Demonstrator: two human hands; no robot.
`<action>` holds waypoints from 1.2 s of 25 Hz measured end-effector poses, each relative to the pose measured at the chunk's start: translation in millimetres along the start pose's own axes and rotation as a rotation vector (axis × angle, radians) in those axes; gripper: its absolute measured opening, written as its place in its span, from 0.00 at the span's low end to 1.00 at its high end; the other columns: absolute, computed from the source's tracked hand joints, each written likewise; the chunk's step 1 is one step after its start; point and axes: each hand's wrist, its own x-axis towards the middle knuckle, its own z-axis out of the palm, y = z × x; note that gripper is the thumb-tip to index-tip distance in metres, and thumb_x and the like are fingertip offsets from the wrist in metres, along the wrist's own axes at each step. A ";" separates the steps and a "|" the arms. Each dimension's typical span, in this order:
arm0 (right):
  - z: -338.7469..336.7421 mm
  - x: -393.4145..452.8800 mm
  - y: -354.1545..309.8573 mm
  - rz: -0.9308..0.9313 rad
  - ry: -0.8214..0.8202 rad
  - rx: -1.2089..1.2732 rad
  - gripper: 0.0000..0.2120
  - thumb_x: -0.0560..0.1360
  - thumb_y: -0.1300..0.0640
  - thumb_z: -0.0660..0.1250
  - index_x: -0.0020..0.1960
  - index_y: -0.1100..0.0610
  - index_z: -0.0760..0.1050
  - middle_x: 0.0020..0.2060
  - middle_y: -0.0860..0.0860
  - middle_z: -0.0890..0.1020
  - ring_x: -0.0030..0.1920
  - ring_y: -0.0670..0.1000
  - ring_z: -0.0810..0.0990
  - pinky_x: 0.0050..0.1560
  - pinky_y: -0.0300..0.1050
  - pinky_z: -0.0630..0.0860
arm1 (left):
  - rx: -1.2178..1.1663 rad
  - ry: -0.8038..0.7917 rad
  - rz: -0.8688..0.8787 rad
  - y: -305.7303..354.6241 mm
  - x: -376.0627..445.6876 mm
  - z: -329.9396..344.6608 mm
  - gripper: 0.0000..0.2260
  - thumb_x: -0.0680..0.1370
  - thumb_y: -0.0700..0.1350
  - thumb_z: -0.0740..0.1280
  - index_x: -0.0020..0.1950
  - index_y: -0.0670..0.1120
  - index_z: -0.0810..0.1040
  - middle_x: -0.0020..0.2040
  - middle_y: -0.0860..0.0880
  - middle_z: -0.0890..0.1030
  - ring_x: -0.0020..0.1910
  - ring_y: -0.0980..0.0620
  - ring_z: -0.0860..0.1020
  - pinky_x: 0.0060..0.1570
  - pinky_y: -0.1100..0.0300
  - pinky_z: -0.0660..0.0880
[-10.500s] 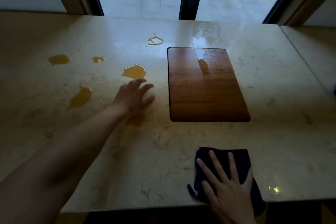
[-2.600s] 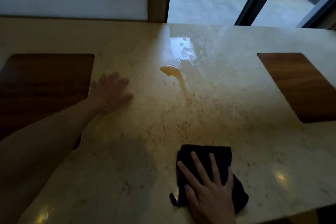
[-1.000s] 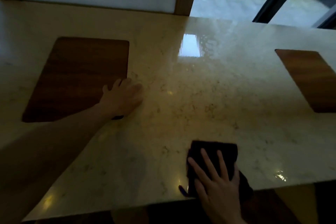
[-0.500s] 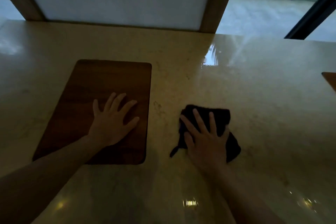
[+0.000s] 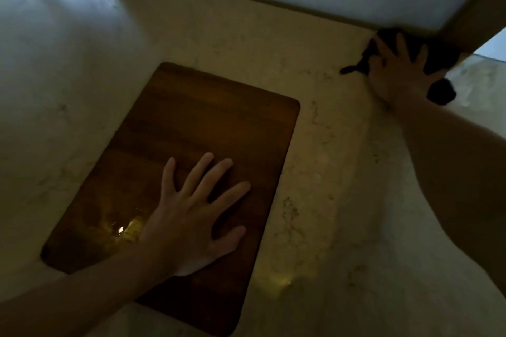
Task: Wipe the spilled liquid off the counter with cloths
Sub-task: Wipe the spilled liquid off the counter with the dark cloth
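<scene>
Dark cloth [image 5: 438, 57] lies flat under my right hand [image 5: 397, 74], fingers [image 5: 401, 45] spread, at the far edge of the pale marble surface [image 5: 315, 172]. My left hand [image 5: 191, 216] rests splayed on the wooden inset board [image 5: 197, 123], well apart. I see no liquid near the cloth.

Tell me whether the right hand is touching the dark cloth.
Touching. The head view shows the right hand spread flat on the dark cloth, pressing it onto the counter.
</scene>
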 end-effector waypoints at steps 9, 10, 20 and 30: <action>35.3 -182.8 -12.1 -0.259 -0.007 -0.054 0.24 0.80 0.37 0.42 0.76 0.29 0.46 0.80 0.40 0.47 0.79 0.57 0.42 0.71 0.74 0.42 | -0.075 -0.077 -0.064 2.2 1.4 -14.1 0.30 0.75 0.73 0.42 0.76 0.67 0.48 0.80 0.53 0.46 0.79 0.48 0.40 0.72 0.31 0.42; 41.5 -226.4 -13.2 -0.282 -0.009 -0.059 0.24 0.80 0.37 0.41 0.76 0.30 0.45 0.80 0.40 0.46 0.79 0.56 0.41 0.72 0.73 0.41 | -0.079 -0.075 -0.068 4.4 -0.4 -15.8 0.29 0.75 0.72 0.43 0.76 0.66 0.49 0.81 0.53 0.47 0.80 0.48 0.42 0.73 0.32 0.43; 95.5 -650.3 6.0 -0.291 -0.106 -0.065 0.27 0.78 0.37 0.56 0.76 0.35 0.57 0.78 0.44 0.58 0.78 0.62 0.53 0.69 0.76 0.51 | -0.270 -0.078 -0.015 111.7 -194.8 9.9 0.29 0.79 0.57 0.39 0.76 0.50 0.64 0.75 0.48 0.67 0.73 0.47 0.66 0.69 0.49 0.67; 36.9 -643.8 43.3 -0.076 -0.168 0.120 0.29 0.80 0.48 0.57 0.79 0.47 0.51 0.78 0.51 0.55 0.72 0.59 0.60 0.64 0.57 0.70 | -0.263 -0.134 0.083 173.9 -258.7 -12.6 0.23 0.82 0.55 0.57 0.76 0.52 0.61 0.69 0.50 0.67 0.68 0.47 0.66 0.66 0.51 0.65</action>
